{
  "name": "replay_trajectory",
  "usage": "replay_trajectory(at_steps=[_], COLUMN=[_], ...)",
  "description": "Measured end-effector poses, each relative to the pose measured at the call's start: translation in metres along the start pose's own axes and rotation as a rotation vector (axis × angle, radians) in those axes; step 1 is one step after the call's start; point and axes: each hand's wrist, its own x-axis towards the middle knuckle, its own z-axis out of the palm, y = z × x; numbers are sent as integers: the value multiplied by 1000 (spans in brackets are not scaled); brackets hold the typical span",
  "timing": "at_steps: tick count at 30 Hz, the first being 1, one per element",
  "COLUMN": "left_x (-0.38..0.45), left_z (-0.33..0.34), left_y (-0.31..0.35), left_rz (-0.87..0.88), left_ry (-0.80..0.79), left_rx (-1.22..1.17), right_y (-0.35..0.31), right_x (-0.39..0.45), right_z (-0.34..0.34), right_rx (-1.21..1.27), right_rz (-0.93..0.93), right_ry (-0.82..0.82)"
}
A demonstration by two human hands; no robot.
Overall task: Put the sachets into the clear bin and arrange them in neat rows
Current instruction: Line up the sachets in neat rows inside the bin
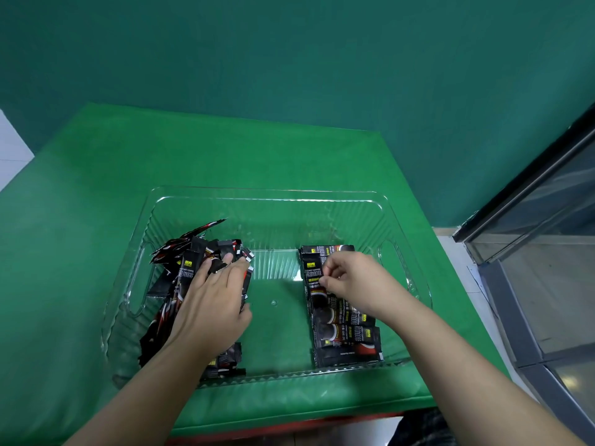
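Observation:
A clear ribbed plastic bin (267,201) sits on the green table. Inside it on the left lies a loose heap of black sachets (180,252). My left hand (212,300) lies on top of this heap, fingers spread and slightly curled over several sachets. On the right side of the bin several black sachets form a row (344,336), laid flat one before the other. My right hand (347,281) is over the far end of that row and pinches one black sachet (313,275) between thumb and fingers.
The green cloth-covered table (96,188) ends close to me, with a red edge below. A glass-fronted cabinet (547,252) stands to the right. A green wall runs behind the table.

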Motion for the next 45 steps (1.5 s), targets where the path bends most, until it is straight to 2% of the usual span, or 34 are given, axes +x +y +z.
replay_trajectory(at_steps=[3, 10, 18, 24, 26, 30, 32, 37, 45], left_x=[0, 0, 0, 0, 1, 0, 0, 0, 0], left_z=[-1, 2, 1, 1, 1, 0, -1, 1, 3], left_y=[0, -1, 0, -1, -1, 0, 0, -1, -1], left_rz=[9, 7, 8, 5, 4, 7, 13, 12, 10], left_ry=[8, -5, 3, -6, -8, -2, 4, 4, 2], left_rx=[-2, 6, 5, 5, 6, 10, 13, 6, -8], right_y=[5, 11, 14, 3, 1, 9, 17, 27, 38], right_x=[1, 0, -4, -7, -6, -5, -6, -10, -36], right_z=[-2, -3, -1, -17, -20, -9, 1, 14, 32], right_rx=[-79, -166, -183, -148, -250, -492, -564, -605, -502], right_rz=[-17, -33, -45, -67, -73, 1, 19, -59, -100], right_ry=[61, 27, -29, 31, -12, -220, -247, -34, 30])
